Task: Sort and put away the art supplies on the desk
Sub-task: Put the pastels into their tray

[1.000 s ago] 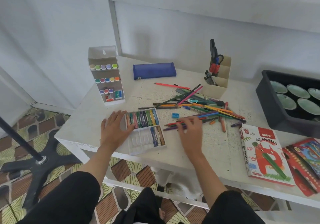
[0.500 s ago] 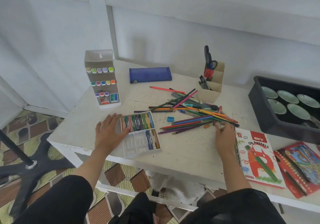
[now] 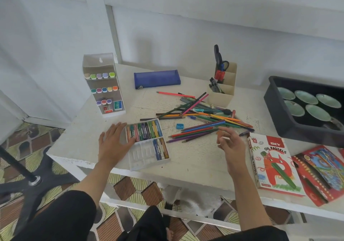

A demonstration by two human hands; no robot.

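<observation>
1. over the worktop [image 3: 195, 159], head view: right hand [image 3: 230, 144] had left the oil pastels box [image 3: 271, 166] and swung toward the pastel tray [image 3: 141, 154], fingers curled, perhaps pinching an orange stray for it; unclear.
2. left hand [image 3: 113, 144] stayed flat, released, steadying the tray's left edge.
3. loose pencils [image 3: 204, 121] and sharpener [image 3: 179, 126] lay in between.

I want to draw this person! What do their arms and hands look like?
The left hand and right hand are bare: no gloves, rings or watch that I can see. The forearms are uncovered too, and black sleeves begin up near the elbows.
</observation>
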